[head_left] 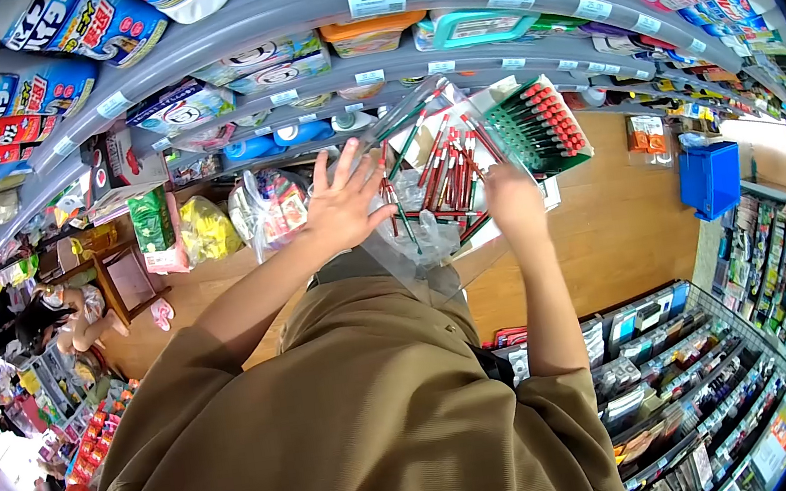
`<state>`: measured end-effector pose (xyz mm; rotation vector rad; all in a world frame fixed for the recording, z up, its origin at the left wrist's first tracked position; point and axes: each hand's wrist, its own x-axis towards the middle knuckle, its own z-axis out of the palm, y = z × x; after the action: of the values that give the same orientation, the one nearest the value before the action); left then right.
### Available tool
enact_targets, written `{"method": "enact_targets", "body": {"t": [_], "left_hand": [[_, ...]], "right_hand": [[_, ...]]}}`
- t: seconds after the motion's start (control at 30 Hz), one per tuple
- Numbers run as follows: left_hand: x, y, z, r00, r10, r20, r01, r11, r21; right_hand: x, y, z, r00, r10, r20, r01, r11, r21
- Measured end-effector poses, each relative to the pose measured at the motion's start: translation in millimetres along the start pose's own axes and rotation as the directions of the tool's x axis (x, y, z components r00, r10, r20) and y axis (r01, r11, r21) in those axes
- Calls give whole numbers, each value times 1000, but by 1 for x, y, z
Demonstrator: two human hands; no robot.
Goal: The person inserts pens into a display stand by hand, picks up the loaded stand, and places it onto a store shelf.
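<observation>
My left hand (342, 198) is spread with its fingers apart, at the left side of a clear plastic tray (404, 105). Loose slim red and dark-green sticks (448, 174), which look like pencils or pens, lie jumbled in the tray. A crumpled clear bag (424, 239) is at its near end. My right hand (513, 195) is over the tray's right side, smeared by motion, so its fingers and anything in them do not show. Just beyond it is a green box (566, 161) with similar red-tipped sticks standing in rows.
Shelves with price tags (378, 1) curve across the front, stocked with bottles and packs. Bagged goods (209, 228) stand at left on the wooden floor (622, 215). A blue bin (710, 179) is at right, a stocked wire rack (669, 378) at lower right. Another person (85, 321) sits at far left.
</observation>
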<state>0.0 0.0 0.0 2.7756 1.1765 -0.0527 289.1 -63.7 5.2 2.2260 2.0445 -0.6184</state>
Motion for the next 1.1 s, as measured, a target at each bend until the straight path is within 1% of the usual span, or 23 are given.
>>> {"method": "enact_targets", "body": {"t": [0.03, 0.07, 0.1, 0.17, 0.2, 0.23, 0.3, 0.4, 0.53, 0.57, 0.6, 0.63, 0.7, 0.77, 0.8, 0.83, 0.87, 0.9, 0.93, 1.0, 1.03, 1.07, 1.1], "left_hand": [[1, 4, 2, 1000, 6, -26, -6, 1000, -26], [2, 7, 4, 999, 12, -53, -15, 998, -55], [-5, -17, -2, 999, 8, -48, -8, 1000, -1], [-2, -9, 2, 997, 9, -74, -11, 1000, -20], [-1, -4, 2, 997, 7, -76, -9, 999, -30], [1, -4, 1, 998, 5, -68, -7, 999, -33], [-2, -6, -1, 999, 0, -52, -2, 999, -32], [-1, -4, 1, 998, 4, -68, -7, 999, -39], [1, -3, -2, 996, 18, -87, -19, 1000, -16], [1, -2, -2, 994, 20, -105, -21, 1000, -8], [1, -2, -2, 996, 18, -82, -19, 1000, -15], [1, -3, -1, 996, 26, -87, -28, 999, -22], [0, -3, 0, 999, 15, -31, -15, 1000, -16], [-1, -3, 1, 1000, 7, -24, -8, 1000, -22], [-2, -3, 0, 1000, 7, -12, -7, 1000, -7], [-1, -3, -2, 1000, 7, -1, -7, 1000, 12], [-1, -3, -2, 1000, 1, 7, -1, 1000, 0], [-1, -3, -3, 1000, 4, 6, -4, 1000, -2], [0, -3, -4, 1000, 10, -3, -10, 1000, -7], [1, -2, -5, 1000, 13, -14, -13, 1000, -17], [1, -2, -5, 1000, 14, -18, -14, 1000, -8], [1, -2, -5, 1000, 16, -20, -16, 1000, 1], [1, -2, -6, 1000, 16, -19, -16, 1000, 2]], "right_hand": [[-1, 1, 0, 1000, -2, 5, 2, 1000, -2], [-2, 8, 26, 990, -38, 133, 50, 995, -90], [15, -13, 51, 992, -66, 103, 72, 996, -51], [15, -13, 62, 961, -5, 278, 65, 976, -207], [14, -20, 50, 932, 76, 355, 10, 972, -235], [14, -25, 45, 932, 75, 353, 12, 971, -237], [12, -35, 41, 902, 38, 430, 69, 971, -231], [6, -35, 57, 923, -5, 384, 109, 962, -251], [4, -33, 66, 914, -9, 405, 126, 956, -264], [2, -30, 70, 917, -47, 397, 161, 952, -259], [-1, -30, 67, 918, -83, 388, 194, 947, -255], [-2, -29, 63, 919, -71, 388, 184, 947, -262], [-3, -28, 51, 910, -54, 411, 172, 951, -255], [-10, -26, 28, 925, -44, 378, 157, 948, -275], [-14, -25, 1, 935, -173, 311, 211, 973, -92], [-15, -23, -24, 934, -288, 214, 275, 957, 89], [-16, -21, -44, 935, -284, 213, 271, 959, 87], [-18, -16, -63, 958, -255, 129, 206, 930, 303], [-19, -11, -78, 977, -206, 52, 152, 848, 508], [-24, 5, -98, 999, -32, -8, 29, 726, 687], [-25, 15, -107, 995, 41, -87, 37, 665, 746], [-30, 26, -119, 979, 156, -128, -6, 657, 754], [-31, 34, -135, 950, 295, -100, -113, 626, 772]]}}
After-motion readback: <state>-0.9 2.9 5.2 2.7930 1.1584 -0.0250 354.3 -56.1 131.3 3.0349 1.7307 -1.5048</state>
